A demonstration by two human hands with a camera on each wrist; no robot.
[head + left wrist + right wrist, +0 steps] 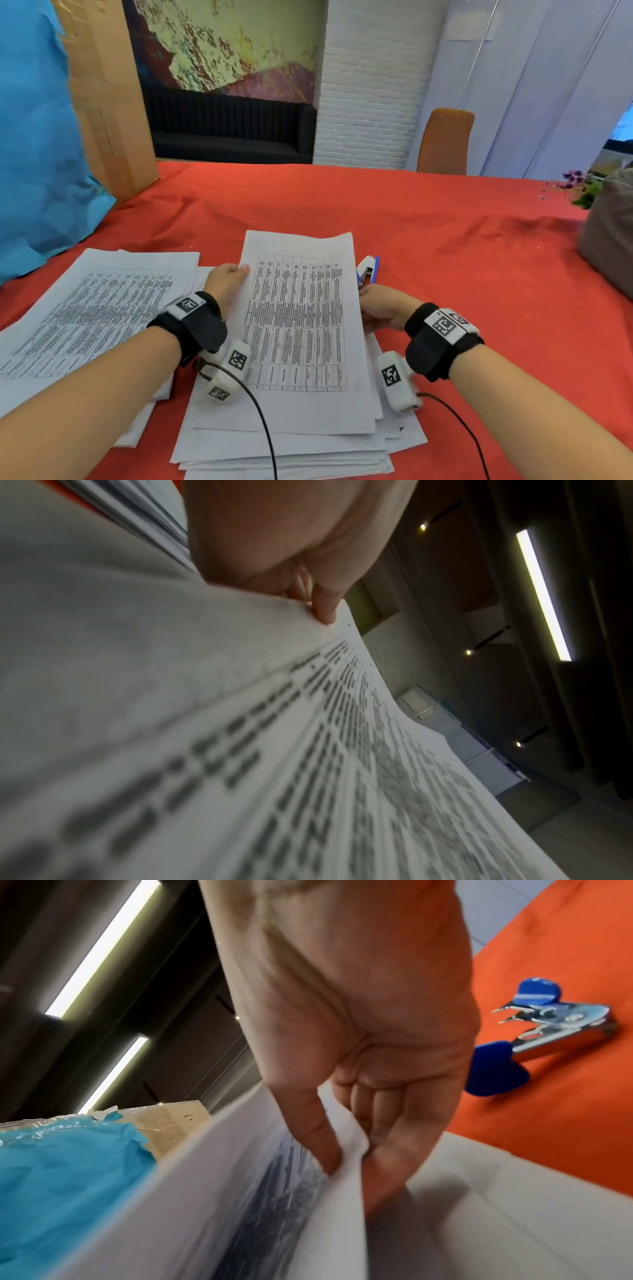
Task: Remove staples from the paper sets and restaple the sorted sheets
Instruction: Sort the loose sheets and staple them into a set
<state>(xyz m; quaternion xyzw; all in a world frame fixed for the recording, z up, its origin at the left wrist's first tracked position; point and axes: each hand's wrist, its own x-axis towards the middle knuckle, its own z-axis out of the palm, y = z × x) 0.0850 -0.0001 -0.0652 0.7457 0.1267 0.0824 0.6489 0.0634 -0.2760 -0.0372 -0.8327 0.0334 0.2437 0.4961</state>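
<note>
Two hands hold one printed sheet [297, 325] between them, raised a little above the middle stack of papers [284, 445] on the red tablecloth [462, 246]. The left hand [224, 279] pinches the sheet's left edge, thumb on top; the right hand [382, 310] pinches the right edge, thumb above, fingers beneath. A blue staple remover [368, 270] lies just beyond the right hand. Another pile of papers [96, 301] sits left of the left hand.

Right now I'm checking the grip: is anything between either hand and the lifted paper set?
Nothing visible. The left hand pinches the lifted paper set at its left edge, the right hand at its right edge. The staple remover lies apart on the tablecloth.
</note>
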